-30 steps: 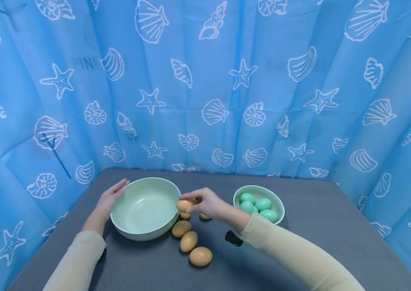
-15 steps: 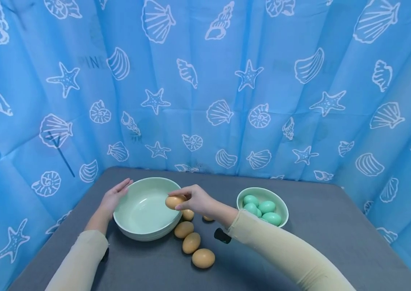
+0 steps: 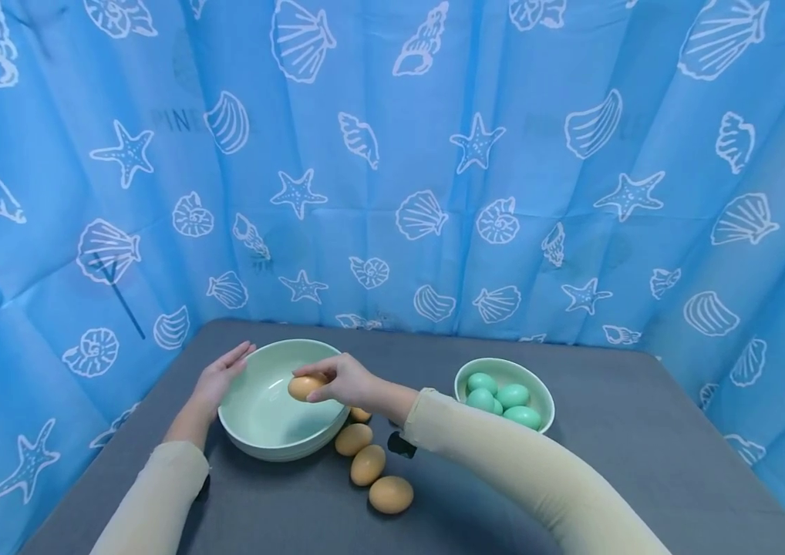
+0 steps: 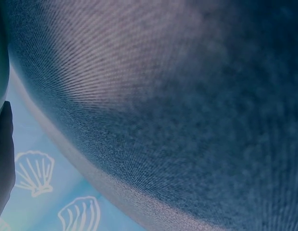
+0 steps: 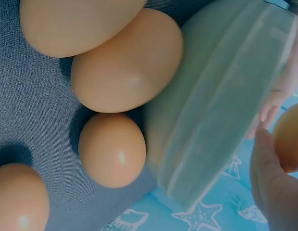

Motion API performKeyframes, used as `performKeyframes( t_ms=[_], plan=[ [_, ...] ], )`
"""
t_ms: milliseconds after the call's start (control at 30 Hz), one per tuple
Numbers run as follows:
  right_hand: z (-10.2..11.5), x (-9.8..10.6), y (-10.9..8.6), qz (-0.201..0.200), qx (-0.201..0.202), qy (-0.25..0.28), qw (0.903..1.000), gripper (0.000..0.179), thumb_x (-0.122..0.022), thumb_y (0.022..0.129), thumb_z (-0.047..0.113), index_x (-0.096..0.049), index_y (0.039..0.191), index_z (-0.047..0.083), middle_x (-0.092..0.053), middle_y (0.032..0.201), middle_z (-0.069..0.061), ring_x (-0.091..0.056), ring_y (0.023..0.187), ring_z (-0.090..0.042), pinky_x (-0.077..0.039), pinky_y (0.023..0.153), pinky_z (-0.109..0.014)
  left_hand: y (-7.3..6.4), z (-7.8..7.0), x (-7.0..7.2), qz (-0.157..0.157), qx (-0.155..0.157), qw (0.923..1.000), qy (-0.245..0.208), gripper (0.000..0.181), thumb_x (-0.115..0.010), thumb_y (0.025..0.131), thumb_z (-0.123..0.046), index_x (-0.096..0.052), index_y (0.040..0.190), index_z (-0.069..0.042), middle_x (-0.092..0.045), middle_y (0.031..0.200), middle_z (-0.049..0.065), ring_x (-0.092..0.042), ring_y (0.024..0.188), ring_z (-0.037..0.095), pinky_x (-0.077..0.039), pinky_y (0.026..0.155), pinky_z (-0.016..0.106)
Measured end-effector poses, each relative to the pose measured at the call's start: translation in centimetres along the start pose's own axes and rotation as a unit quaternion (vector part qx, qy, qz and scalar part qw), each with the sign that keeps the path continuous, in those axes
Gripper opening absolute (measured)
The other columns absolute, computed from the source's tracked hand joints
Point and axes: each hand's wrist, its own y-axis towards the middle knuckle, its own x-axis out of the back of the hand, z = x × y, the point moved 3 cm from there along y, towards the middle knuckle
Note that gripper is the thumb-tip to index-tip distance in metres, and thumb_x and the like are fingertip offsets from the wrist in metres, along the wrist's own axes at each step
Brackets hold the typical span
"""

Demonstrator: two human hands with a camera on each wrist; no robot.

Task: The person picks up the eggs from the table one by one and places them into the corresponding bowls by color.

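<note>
My right hand point(image 3: 344, 381) pinches a brown egg point(image 3: 305, 387) between thumb and fingers, over the inside of a large pale green bowl point(image 3: 261, 408). In the right wrist view the held egg point(image 5: 289, 137) shows at the right edge, beyond the bowl's ribbed wall point(image 5: 221, 96). My left hand point(image 3: 217, 381) rests against the bowl's left rim with its fingers extended. Several brown eggs point(image 3: 368, 465) lie on the table at the bowl's right side. In the left wrist view only a dark strip of the hand point(image 4: 4, 159) and a bit of bowl appear.
A smaller pale green bowl point(image 3: 547, 397) with several green eggs point(image 3: 513, 395) stands to the right, near the right forearm. The grey tabletop point(image 3: 614, 432) ends at a blue shell-patterned curtain point(image 3: 392, 169) at the back and sides.
My right hand has carried the brown egg leftward from beside the large bowl's right rim to over its inside. The left hand keeps its place at the rim. The view has shifted slightly.
</note>
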Motion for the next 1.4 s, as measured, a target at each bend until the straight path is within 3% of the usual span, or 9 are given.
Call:
performKeyframes(
  t_ms=[167, 367, 567, 700, 833, 967, 1033, 1267, 1400],
  plan=[
    [-0.5, -1.0, 1.1, 0.017, -0.002, 0.016, 0.9997, 0.041, -0.068, 0.087, -0.004, -0.066, 0.126, 0.008, -0.063, 0.128, -0.007, -0.062, 0.102, -0.015, -0.054, 0.082, -0.027, 0.1, 0.3, -0.2, -0.003, 0.006, 1.0, 0.001, 0.05, -0.036, 0.107, -0.018, -0.023, 0.154, -0.008, -0.025, 0.157, 0.011, -0.014, 0.146, 0.029, -0.018, 0.117, 0.044],
    [-1.1, -1.9, 2.3, 0.023, 0.001, 0.019, 0.9996, 0.041, -0.069, 0.086, -0.005, -0.066, 0.126, 0.006, -0.064, 0.126, -0.006, -0.062, 0.098, -0.013, -0.054, 0.081, -0.027, 0.1, 0.4, -0.2, -0.006, 0.003, 0.9999, 0.01, 0.049, -0.036, 0.107, -0.017, -0.024, 0.154, -0.008, -0.026, 0.157, 0.012, -0.015, 0.146, 0.03, -0.018, 0.117, 0.044],
    [-2.5, -2.5, 3.7, 0.014, -0.046, 0.033, 0.9983, 0.04, -0.069, 0.085, -0.008, -0.068, 0.123, 0.005, -0.065, 0.123, -0.007, -0.059, 0.086, -0.012, -0.055, 0.081, -0.042, 0.1, 0.4, -0.4, -0.006, 0.004, 1.0, 0.001, 0.049, -0.037, 0.107, -0.016, -0.025, 0.154, -0.008, -0.027, 0.157, 0.011, -0.015, 0.146, 0.029, -0.019, 0.117, 0.043],
    [-3.4, -2.4, 4.5, 0.008, -0.087, 0.043, 0.9953, 0.04, -0.068, 0.085, -0.009, -0.068, 0.123, 0.005, -0.064, 0.121, -0.009, -0.061, 0.095, -0.018, -0.055, 0.083, -0.044, 0.2, 0.2, -0.6, -0.007, 0.003, 0.9999, 0.011, 0.05, -0.038, 0.106, -0.017, -0.026, 0.154, -0.008, -0.029, 0.156, 0.01, -0.014, 0.147, 0.029, -0.018, 0.117, 0.044],
    [-3.9, -2.4, 4.9, 0.033, -0.113, 0.014, 0.993, 0.039, -0.069, 0.085, -0.006, -0.069, 0.122, 0.008, -0.065, 0.12, -0.009, -0.06, 0.097, -0.017, -0.056, 0.078, -0.037, 0.3, 0.1, -0.7, -0.005, 0.002, 0.9999, 0.011, 0.05, -0.039, 0.107, -0.018, -0.026, 0.154, -0.009, -0.029, 0.156, 0.01, -0.015, 0.147, 0.028, -0.018, 0.117, 0.043],
    [-3.9, -2.8, 5.2, 0.067, -0.125, -0.033, 0.9894, 0.039, -0.072, 0.083, -0.004, -0.072, 0.119, 0.012, -0.066, 0.114, -0.004, -0.048, 0.067, -0.012, -0.043, 0.056, -0.025, 0.4, -0.1, -0.6, -0.004, 0.0, 1.0, 0.002, 0.049, -0.039, 0.106, -0.017, -0.027, 0.153, -0.009, -0.03, 0.155, 0.01, -0.015, 0.146, 0.028, -0.018, 0.117, 0.042],
    [-3.9, -3.0, 5.3, 0.071, -0.131, -0.047, 0.9876, 0.039, -0.073, 0.083, -0.004, -0.072, 0.118, 0.012, -0.065, 0.113, -0.004, -0.042, 0.063, -0.013, -0.036, 0.054, -0.025, 0.4, -0.1, -0.6, -0.004, 0.0, 1.0, 0.0, 0.049, -0.039, 0.106, -0.018, -0.027, 0.153, -0.009, -0.03, 0.155, 0.009, -0.015, 0.147, 0.027, -0.018, 0.117, 0.042],
    [-3.8, -3.6, 5.6, 0.066, -0.143, -0.075, 0.9847, 0.038, -0.074, 0.081, -0.004, -0.074, 0.115, 0.012, -0.066, 0.119, -0.005, -0.054, 0.084, -0.011, -0.048, 0.071, -0.023, 0.2, -0.1, -0.2, -0.013, 0.005, 0.9998, 0.012, 0.049, -0.039, 0.107, -0.02, -0.027, 0.154, -0.01, -0.031, 0.155, 0.009, -0.015, 0.147, 0.028, -0.018, 0.117, 0.044],
    [-3.6, -3.9, 5.9, 0.06, -0.148, -0.078, 0.984, 0.038, -0.074, 0.082, -0.002, -0.073, 0.117, 0.014, -0.066, 0.116, -0.003, -0.048, 0.072, -0.015, -0.039, 0.061, -0.024, 0.2, 0.0, 0.1, -0.015, 0.005, 0.9998, 0.012, 0.049, -0.038, 0.107, -0.019, -0.026, 0.154, -0.01, -0.029, 0.156, 0.009, -0.014, 0.147, 0.029, -0.016, 0.118, 0.044]
  ],
)
